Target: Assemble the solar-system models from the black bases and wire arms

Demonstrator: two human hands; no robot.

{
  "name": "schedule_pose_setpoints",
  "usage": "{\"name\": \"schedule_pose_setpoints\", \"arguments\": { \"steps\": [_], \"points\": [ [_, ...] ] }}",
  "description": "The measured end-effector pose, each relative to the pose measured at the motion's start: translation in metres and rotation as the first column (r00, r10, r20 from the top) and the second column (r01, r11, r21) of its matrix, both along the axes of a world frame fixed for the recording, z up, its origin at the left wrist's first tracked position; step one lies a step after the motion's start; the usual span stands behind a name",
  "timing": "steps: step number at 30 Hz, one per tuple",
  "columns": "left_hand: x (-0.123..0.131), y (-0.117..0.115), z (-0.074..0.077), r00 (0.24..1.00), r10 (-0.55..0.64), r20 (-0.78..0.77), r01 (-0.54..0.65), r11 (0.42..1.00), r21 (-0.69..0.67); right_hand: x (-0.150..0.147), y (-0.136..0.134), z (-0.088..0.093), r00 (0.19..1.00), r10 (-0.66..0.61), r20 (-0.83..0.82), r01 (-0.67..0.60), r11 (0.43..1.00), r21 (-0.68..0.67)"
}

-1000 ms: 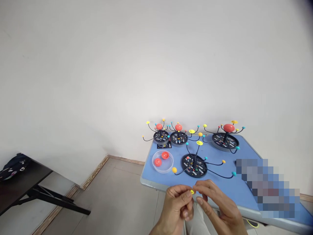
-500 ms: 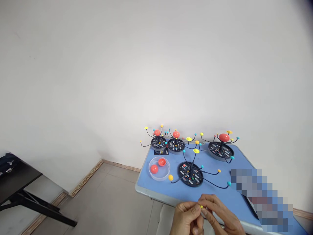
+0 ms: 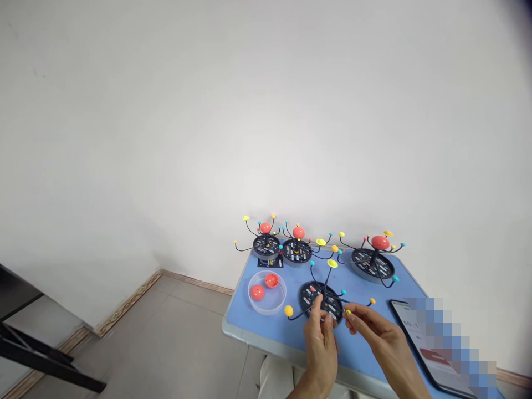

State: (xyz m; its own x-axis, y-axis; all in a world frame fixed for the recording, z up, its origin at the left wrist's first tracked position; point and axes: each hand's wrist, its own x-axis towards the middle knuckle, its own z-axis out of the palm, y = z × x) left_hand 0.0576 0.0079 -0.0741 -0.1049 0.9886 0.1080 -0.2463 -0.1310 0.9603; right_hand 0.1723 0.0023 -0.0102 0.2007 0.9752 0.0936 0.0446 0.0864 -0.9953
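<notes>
A model with a round black base [image 3: 310,296] and curved black arms stands near the front of the blue table. Its arms carry yellow, orange and teal pieces, with a yellow dish [image 3: 332,264] on top. My left hand [image 3: 322,346] reaches over the base's front edge, fingers at the model's centre; whether it grips a part is unclear. At the base's right edge, my right hand [image 3: 382,335] pinches a small yellow ball [image 3: 348,312]. Two red half-spheres [image 3: 257,292] lie in a clear round tray [image 3: 267,306] on the left.
Three models with red balls stand along the wall: back left [image 3: 265,228], beside it [image 3: 298,233], and back right [image 3: 379,243]. A phone [image 3: 419,338], partly pixelated, lies at the right. A black table [image 3: 20,293] stands at far left.
Both hands have moved forward from the table's front edge to the near model and come apart. The small yellow ball has gone with my right hand. The view has shifted slightly.
</notes>
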Motion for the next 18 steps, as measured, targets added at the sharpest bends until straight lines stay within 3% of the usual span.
{"name": "schedule_pose_setpoints", "arguments": {
  "steps": [9,18],
  "points": [
    [0.009,0.021,-0.008,0.999,-0.024,0.023,0.024,1.000,-0.018,-0.003,0.022,-0.005,1.000,-0.016,0.023,0.017,0.998,-0.062],
    [0.010,0.026,-0.014,1.000,-0.003,-0.011,0.002,1.000,-0.029,-0.006,0.030,-0.009,0.989,-0.014,0.147,0.016,1.000,-0.010]
  ]
}}
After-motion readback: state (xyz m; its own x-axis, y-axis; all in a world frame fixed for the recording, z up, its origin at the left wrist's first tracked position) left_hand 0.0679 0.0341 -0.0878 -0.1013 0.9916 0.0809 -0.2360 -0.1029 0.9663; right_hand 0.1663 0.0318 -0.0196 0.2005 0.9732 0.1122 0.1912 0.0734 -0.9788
